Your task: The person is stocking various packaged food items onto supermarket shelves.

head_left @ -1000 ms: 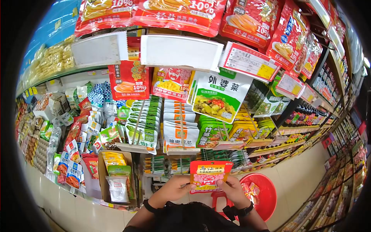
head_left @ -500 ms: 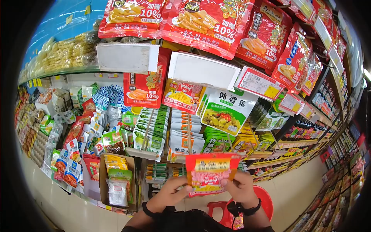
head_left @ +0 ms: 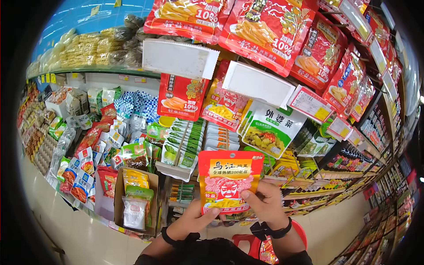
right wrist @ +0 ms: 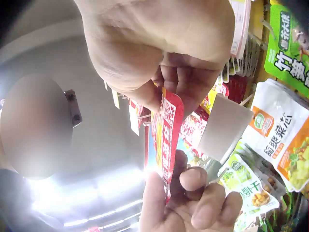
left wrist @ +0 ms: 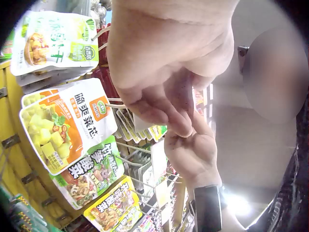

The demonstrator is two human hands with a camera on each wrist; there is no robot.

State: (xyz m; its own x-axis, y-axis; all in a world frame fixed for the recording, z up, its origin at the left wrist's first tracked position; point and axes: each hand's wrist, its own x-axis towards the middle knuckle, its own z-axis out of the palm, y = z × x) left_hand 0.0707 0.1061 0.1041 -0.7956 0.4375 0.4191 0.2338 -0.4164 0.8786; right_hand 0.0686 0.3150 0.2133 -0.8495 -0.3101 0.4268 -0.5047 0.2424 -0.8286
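A red and yellow packet (head_left: 229, 176) with a face printed on it stands upright in front of the body in the head view, its printed front turned to the camera. The left hand (head_left: 194, 221) pinches its lower left corner, thumb on the front. At the lower right the right hand (head_left: 265, 205) grips it, thumb over the front and fingers behind. Seen edge-on in the right wrist view, the packet (right wrist: 168, 140) runs between the right hand (right wrist: 159, 53) and the left hand (right wrist: 193, 203). In the left wrist view the left hand (left wrist: 169, 63) hides most of it.
Hanging red packets (head_left: 269, 31) and blank white tags (head_left: 179, 58) fill the rack ahead. A green and white packet (head_left: 271, 130) hangs just beyond the hands. At the left is a cardboard box (head_left: 117, 198) of packets; a red basin (head_left: 300, 234) is low at the right.
The packet has been raised closer to the camera, looking larger and a little further left, with both hands still on it. The shelves have shifted right in view.
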